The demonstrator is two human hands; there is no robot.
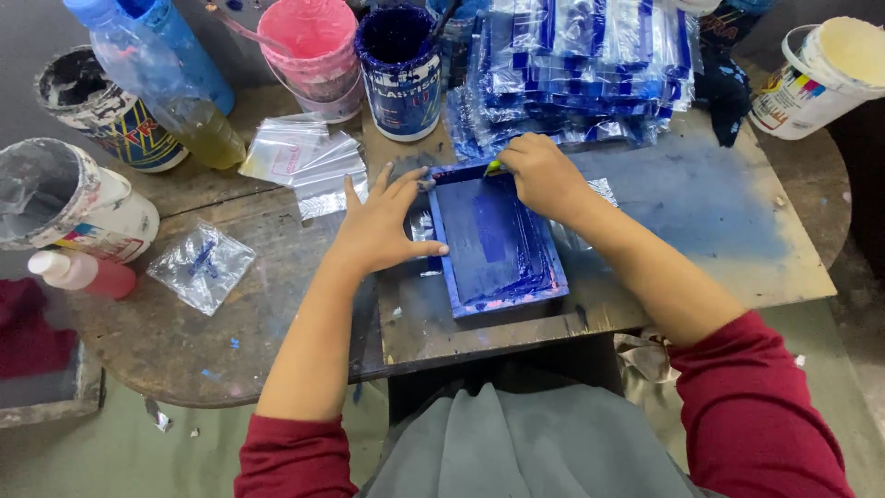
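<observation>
Printing stroke in hand: left hand [380,226] spread, steadying blue frame [496,242]; right hand [544,175] clenched around squeegee [495,167], which needs an even pull.

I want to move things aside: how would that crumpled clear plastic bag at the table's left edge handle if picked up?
The clear plastic bag looks thin and creased, so probably floppy and very light. Its glossy film may be slippery. It lies flat with a small blue piece inside, so rolling seems unlikely.
</observation>
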